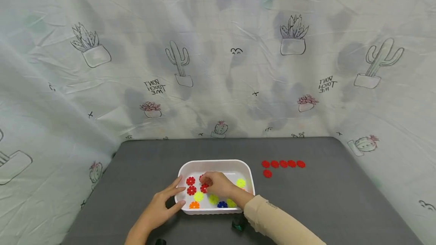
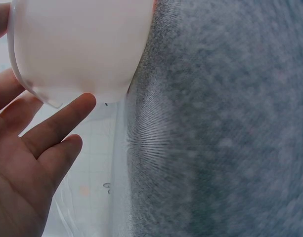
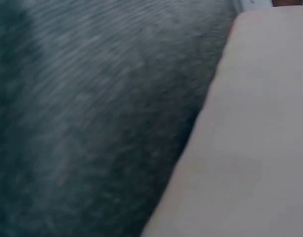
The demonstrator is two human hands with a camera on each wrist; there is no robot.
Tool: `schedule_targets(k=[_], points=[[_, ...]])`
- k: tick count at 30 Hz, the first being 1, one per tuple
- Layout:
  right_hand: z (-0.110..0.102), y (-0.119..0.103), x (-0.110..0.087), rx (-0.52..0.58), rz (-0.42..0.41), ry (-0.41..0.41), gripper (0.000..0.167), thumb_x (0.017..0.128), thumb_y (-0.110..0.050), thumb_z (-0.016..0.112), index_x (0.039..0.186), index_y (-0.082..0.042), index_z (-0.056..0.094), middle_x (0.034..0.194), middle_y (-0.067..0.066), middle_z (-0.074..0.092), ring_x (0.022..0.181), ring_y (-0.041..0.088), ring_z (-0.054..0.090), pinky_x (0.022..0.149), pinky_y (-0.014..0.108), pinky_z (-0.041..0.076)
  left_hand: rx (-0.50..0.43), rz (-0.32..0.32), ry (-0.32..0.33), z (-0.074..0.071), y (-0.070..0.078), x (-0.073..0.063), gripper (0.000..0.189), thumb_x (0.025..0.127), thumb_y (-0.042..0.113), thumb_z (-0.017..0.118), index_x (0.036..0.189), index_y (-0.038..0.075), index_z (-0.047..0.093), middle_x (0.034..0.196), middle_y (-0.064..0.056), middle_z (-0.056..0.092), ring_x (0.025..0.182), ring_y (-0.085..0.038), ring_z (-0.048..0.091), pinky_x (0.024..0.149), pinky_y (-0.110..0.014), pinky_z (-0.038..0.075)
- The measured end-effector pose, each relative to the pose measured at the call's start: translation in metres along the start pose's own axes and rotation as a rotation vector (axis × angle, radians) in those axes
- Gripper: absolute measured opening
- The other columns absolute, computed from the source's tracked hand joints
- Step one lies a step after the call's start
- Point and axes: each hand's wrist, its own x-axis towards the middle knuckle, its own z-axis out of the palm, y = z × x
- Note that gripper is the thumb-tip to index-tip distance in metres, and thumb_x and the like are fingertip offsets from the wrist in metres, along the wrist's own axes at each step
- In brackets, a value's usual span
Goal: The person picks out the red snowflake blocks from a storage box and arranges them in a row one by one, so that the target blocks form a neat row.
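A white plastic tray (image 1: 218,211) holds small slotted discs in red, yellow-green, orange and blue. My right hand (image 1: 219,184) reaches into it with the fingers bent down among the red discs (image 1: 191,190). Its fingertips partly cover two of them, and whether they pinch one cannot be made out. At the tray's left end, my left hand (image 1: 158,205) has its fingers spread and fairly straight at the rim. From the left wrist, these fingers (image 2: 57,123) show against the tray's wall (image 2: 82,49). The right wrist view holds mostly sleeve (image 3: 250,123), with the right hand's fingers out of sight.
On the grey table (image 1: 146,169), right of the tray, several red discs (image 1: 283,164) form a row with another red disc (image 1: 267,173) below its left end. A dark object (image 1: 239,223) lies near the tray's front right corner. A patterned curtain (image 1: 218,67) hangs behind.
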Motion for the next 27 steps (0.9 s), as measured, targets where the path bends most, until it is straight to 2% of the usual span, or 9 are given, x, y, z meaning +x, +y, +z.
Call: schedule_targets(k=[2,7,15,20,27], points=[[0.0012,0.0011,0.0005,-0.035,-0.009,0.001,0.029,0.08,-0.001,0.071,0.106,-0.012,0.066,0.099,-0.005,0.065,0.088,0.009,0.055,0.092,0.03,0.051,-0.01,-0.023,-0.009,0.0001,0.0011,0.0002,0.04,0.082,0.032,0.072,0.118,0.016,0.068,0.144,-0.002,0.047,0.124,-0.025,0.054,0.097,-0.05,0.046],[0.0048,0.0022,0.0009,-0.143,-0.043,0.003,0.029,0.079,-0.002,0.072,0.105,-0.013,0.066,0.097,-0.005,0.062,0.084,0.006,0.052,0.09,0.025,0.051,-0.01,-0.034,-0.017,0.0005,0.0029,-0.0001,0.04,0.082,0.03,0.072,0.119,0.016,0.068,0.145,-0.003,0.047,0.125,-0.025,0.053,0.097,-0.051,0.046],[0.0055,0.0019,0.0001,-0.24,-0.069,-0.007,0.027,0.08,-0.003,0.071,0.104,-0.014,0.066,0.093,-0.006,0.058,0.084,0.005,0.048,0.085,0.02,0.048,-0.026,-0.066,-0.04,0.0018,0.0034,-0.0013,0.042,0.083,0.033,0.071,0.121,0.017,0.067,0.147,0.001,0.044,0.127,-0.023,0.051,0.099,-0.051,0.044],[0.0061,-0.001,-0.0019,-0.29,-0.09,-0.013,0.022,0.081,-0.006,0.071,0.1,-0.015,0.066,0.093,-0.006,0.054,0.085,0.006,0.045,0.082,0.018,0.047,-0.02,-0.055,-0.028,0.0016,0.0021,-0.0043,0.041,0.083,0.033,0.072,0.12,0.016,0.067,0.146,-0.001,0.045,0.126,-0.024,0.052,0.098,-0.051,0.045],[0.0064,-0.002,-0.0057,-0.305,-0.043,-0.006,0.022,0.083,-0.012,0.071,0.104,-0.018,0.065,0.097,-0.005,0.049,0.085,0.005,0.047,0.085,0.019,0.05,-0.011,-0.025,-0.018,0.0016,0.0034,-0.0041,0.04,0.083,0.032,0.072,0.12,0.015,0.067,0.146,-0.002,0.046,0.125,-0.024,0.053,0.097,-0.051,0.046]])
